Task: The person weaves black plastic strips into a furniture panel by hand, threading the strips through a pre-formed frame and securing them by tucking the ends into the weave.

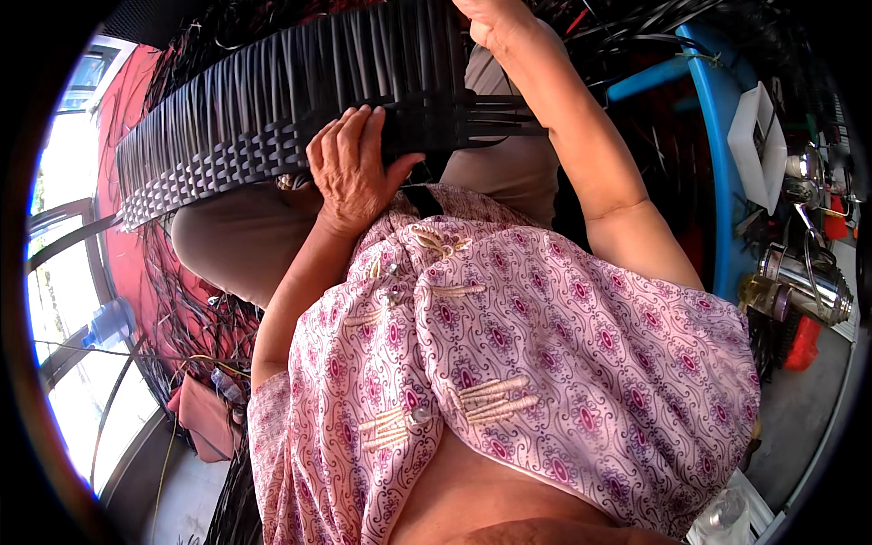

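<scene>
Patterned shirt (563,354): pink with purple motifs, it spread on the body side of the black woven panel (300,82).
Left hand (350,173): it lay on the panel's near edge, fingers fairly straight and close together, thumb spread well away from them.
Panel: it slanted across the brown trouser legs (227,241), with a checkered weave along its near edge and long parallel strands beyond.
Loose strips (504,118): dark and flat, they stuck out from the panel's right end.
Right hand (495,20): it was by the panel's far right corner, cut by the upper edge of view; whether its fingers were wide, narrow or holding something, I could not tell.
Blue furniture (713,109): it stood right of the panel, well apart.
White container (758,150): it sat farther right of the panel.
Window (73,363): bright, it stood beyond the panel's left end.
</scene>
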